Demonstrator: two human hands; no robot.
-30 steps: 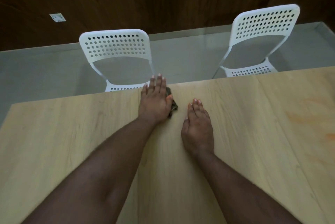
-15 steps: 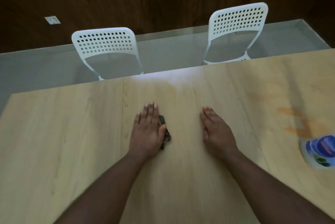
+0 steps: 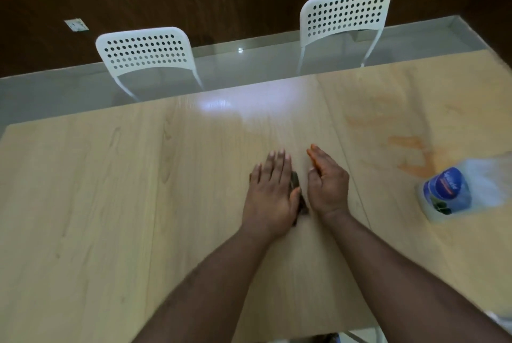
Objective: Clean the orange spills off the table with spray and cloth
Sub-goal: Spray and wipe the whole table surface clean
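- Head view shows the left hand [image 3: 273,193] lying flat on a small dark cloth [image 3: 297,198] on the counter [image 3: 110,204]. I think it presses down so the cloth can rub the wood.
- Its fingers [image 3: 277,162] are straight and close together. They hold nothing; they only push on the cloth, which peeks out by the thumb.
- Just beside it, the right hand [image 3: 328,184] stands on its edge. Its fingers are straight and loose, with nothing in them.
- Orange spills [image 3: 410,154] mark the counter to the right, well apart from the cloth, so that part looks not yet wiped.
- Near those marks sits the spray bottle [image 3: 454,193], blurry, within easy reach of the right hand.
- Two white chairs [image 3: 145,51] wait behind the counter.
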